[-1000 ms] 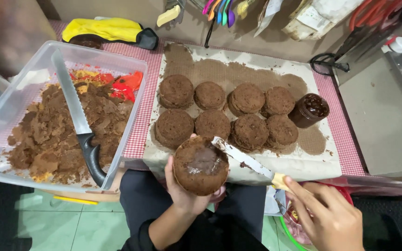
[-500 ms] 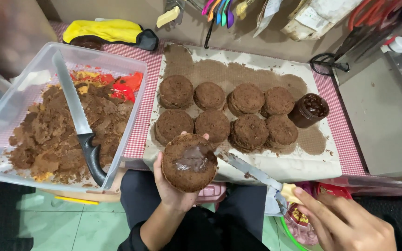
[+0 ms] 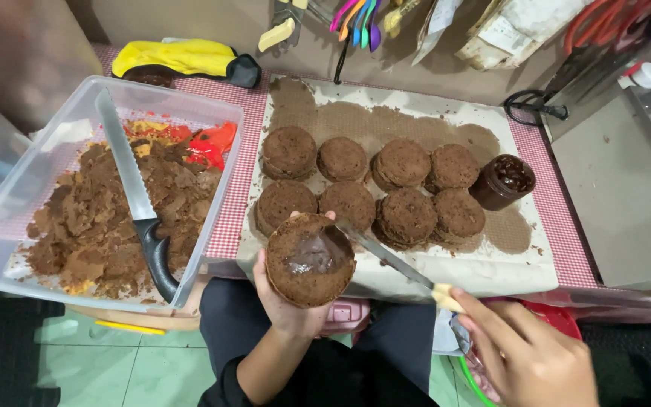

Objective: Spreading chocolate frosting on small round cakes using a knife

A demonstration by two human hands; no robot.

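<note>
Now cake round (image 3: 310, 260) rests on left hand (image 3: 289, 301), palette knife (image 3: 386, 258) touching

Bench (image 3: 559, 249) w/ red-white checked cloth (image 3: 229, 226); pale green tiled floor (image 3: 114, 362) below; brown wall (image 3: 190, 19) behind, tools hanging; even indoor light.

Single head-worn view, steeply downward and close, over the table (image 3: 566, 249) edge and lap.
</note>
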